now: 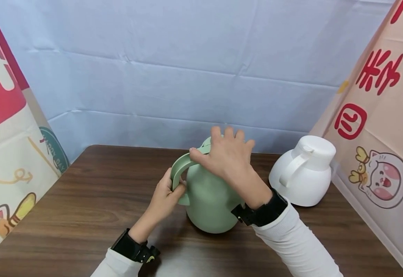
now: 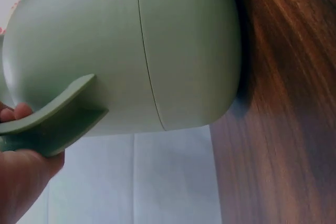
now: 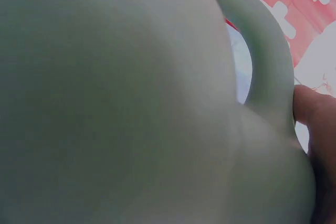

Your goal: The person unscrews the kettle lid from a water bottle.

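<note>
The green jug (image 1: 211, 204) stands about midway between the desk's (image 1: 94, 192) side edges. The left hand (image 1: 165, 197) curls round its handle (image 1: 181, 165): best hold tight. The right hand (image 1: 226, 154) spreads wide on top; I can't tell its grip.

There were two jugs (image 1: 211, 207) (image 1: 308, 184), one green and one white, two hands (image 1: 164, 197) (image 1: 227, 156), two wristbands (image 1: 128, 246) (image 1: 270, 211), two sleeves (image 1: 118, 266) (image 1: 298, 242), one table (image 1: 101, 192), one blue backdrop (image 1: 187, 84) and two printed sheets (image 1: 9, 127) (image 1: 371, 142).

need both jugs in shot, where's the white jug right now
In the head view, the white jug stands at the back right of the table, right of the green jug and beside the printed cloth.
</note>
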`<state>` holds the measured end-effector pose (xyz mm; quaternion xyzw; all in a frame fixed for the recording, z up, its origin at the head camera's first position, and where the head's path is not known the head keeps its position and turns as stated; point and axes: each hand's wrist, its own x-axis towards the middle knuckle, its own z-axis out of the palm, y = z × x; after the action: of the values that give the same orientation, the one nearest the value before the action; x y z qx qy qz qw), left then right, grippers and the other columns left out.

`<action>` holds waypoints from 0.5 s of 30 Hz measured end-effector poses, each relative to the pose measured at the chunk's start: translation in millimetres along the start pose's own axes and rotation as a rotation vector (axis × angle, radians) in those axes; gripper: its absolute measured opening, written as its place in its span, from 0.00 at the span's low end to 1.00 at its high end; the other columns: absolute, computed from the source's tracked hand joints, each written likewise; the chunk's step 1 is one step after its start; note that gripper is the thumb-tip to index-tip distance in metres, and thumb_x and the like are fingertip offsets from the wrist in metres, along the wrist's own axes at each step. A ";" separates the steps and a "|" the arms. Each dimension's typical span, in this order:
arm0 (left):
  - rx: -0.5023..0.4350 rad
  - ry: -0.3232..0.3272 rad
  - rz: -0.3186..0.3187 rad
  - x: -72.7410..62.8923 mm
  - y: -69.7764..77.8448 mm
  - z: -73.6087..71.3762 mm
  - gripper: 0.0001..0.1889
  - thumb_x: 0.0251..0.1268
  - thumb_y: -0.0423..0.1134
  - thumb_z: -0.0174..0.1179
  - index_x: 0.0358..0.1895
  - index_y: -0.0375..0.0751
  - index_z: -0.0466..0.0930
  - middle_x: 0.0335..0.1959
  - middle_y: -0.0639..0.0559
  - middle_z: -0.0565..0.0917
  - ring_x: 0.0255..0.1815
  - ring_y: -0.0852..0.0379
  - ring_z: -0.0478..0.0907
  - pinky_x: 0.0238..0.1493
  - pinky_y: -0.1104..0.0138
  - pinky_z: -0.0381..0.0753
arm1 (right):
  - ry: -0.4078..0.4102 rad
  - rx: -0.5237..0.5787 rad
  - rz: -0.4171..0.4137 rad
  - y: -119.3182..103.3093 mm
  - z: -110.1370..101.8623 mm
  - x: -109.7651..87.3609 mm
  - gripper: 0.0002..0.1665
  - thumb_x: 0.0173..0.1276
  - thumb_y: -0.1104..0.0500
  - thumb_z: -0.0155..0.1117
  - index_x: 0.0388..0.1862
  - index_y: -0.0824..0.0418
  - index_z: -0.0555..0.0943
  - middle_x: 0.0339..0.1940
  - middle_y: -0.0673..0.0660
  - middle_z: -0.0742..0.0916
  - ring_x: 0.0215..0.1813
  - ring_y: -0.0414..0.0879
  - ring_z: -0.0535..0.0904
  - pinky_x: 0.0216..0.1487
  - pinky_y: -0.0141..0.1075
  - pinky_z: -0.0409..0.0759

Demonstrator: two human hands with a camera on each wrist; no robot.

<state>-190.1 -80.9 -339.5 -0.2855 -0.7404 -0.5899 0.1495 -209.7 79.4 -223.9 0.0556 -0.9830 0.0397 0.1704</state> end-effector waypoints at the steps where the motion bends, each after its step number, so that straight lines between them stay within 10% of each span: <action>1: -0.010 -0.013 -0.003 0.0 0.7 -0.6 0.03 0.65 0.21 0.44 0.39 0.29 0.64 0.13 0.58 0.61 0.13 0.66 0.55 0.19 0.68 0.64 | 0.004 0.001 -0.009 0.1 0.5 -0.2 0.44 0.54 0.26 0.44 0.55 0.58 0.69 0.44 0.63 0.74 0.44 0.63 0.66 0.39 0.59 0.64; 15: -0.035 -0.068 0.046 2.7 -2.5 -4.9 0.08 0.66 0.20 0.44 0.46 0.26 0.64 0.18 0.54 0.66 0.15 0.63 0.60 0.23 0.66 0.67 | 0.016 0.049 -0.118 8.1 0.1 -0.1 0.35 0.57 0.30 0.46 0.46 0.58 0.71 0.38 0.60 0.72 0.40 0.60 0.63 0.36 0.54 0.62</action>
<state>-194.3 -85.3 -338.7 -0.3247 -0.7279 -0.5891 0.1329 -210.6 87.4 -224.5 0.1172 -0.9754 0.0544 0.1788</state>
